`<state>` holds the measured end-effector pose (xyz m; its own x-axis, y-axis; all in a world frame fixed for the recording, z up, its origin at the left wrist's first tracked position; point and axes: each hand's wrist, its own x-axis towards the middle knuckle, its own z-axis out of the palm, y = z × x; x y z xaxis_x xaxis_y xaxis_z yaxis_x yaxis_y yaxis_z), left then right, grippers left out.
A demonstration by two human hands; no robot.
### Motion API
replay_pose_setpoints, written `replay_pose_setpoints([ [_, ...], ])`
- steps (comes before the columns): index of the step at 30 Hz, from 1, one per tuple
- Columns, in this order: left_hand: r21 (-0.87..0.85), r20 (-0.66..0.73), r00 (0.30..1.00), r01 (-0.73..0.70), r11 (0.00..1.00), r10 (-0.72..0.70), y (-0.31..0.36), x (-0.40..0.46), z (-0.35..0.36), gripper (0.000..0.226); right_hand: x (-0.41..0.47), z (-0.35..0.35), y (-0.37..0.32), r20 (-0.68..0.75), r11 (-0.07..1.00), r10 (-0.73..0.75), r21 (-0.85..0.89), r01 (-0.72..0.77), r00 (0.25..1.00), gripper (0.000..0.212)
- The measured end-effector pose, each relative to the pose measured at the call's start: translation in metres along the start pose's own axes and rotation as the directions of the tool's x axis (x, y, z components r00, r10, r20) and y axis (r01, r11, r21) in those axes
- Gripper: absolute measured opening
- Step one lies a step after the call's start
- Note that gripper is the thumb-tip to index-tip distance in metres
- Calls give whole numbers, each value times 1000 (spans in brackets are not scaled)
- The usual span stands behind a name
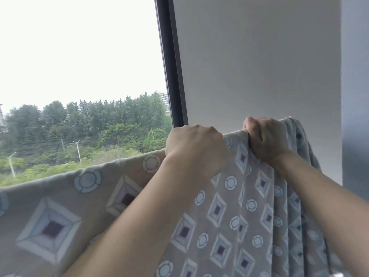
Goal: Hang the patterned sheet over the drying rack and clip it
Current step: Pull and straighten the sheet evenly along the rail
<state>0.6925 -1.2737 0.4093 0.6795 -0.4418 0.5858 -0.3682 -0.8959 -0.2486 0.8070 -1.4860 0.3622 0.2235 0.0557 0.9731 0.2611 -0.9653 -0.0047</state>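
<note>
Step in hand, by judgement: draping and spreading; clipping not yet begun.

Patterned sheet point(229, 196): spread across the lower half of the frame, top edge rising from lower left to a peak right of centre. Hung over something hidden beneath the fold, presumably the drying rack; no rail, bar or clip visible anywhere. Bunched into vertical pleats at lower right; flatter and blurred at lower left.

Left hand point(196, 148): at frame centre, knuckles up, fingers curled over the top edge of the sheet and gripping the fabric. Fingertips hidden behind the fold.

Right hand point(265, 136): just right of the left, near it but apart, at the peak of the sheet. Fingers clamped together on a gathered bunch of cloth, thumb tip visible at the top.

Background: window frame point(171, 76) running down from top centre; trees point(89, 126) and street lamps at middle left; plain grey wall point(259, 56) across the upper right.

Next move, by judgement: called for drawing the gathered pleats out sideways along the hidden support until flat, then levelling the top edge. Called also for one hand freed to fetch a clip, with the other keeping hold against slippage. Clip location: not shown.
</note>
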Motion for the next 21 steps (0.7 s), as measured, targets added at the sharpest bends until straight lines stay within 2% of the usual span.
replay_pose_setpoints([
  [2, -6, 2, 1000, -11, 1000, 11, 12, 14, 5, 23, 0, -3, 3, -4, 1000, -11, 1, 11, 1000, 64],
  [8, -36, -47, 999, 4, 999, -6, 39, 33, 18, 31, 7, 1, 30, 50, 994, -111, 3, 111, 993, 63],
  [10, -46, -34, 999, 9, 999, -11, 35, 30, 17, 41, 11, 4, 52, 50, 996, -84, -22, 85, 995, 64],
  [13, -13, -11, 999, 30, 999, -30, 30, 25, 13, 42, 13, 7, 88, 43, 999, 39, -26, -38, 998, 66],
  [15, 40, -23, 998, 51, 998, -50, 36, 30, 13, 41, 13, 11, 104, 37, 998, 53, -17, -53, 998, 67],
  [18, 31, -41, 997, 67, 997, -66, 57, 52, 23, 35, 16, 18, 108, 53, 1000, 8, -5, -7, 999, 66],
  [21, -14, -54, 998, 38, 999, -39, 89, 81, 40, 25, 16, 17, 111, 39, 996, -85, 22, 84, 996, 54],
])
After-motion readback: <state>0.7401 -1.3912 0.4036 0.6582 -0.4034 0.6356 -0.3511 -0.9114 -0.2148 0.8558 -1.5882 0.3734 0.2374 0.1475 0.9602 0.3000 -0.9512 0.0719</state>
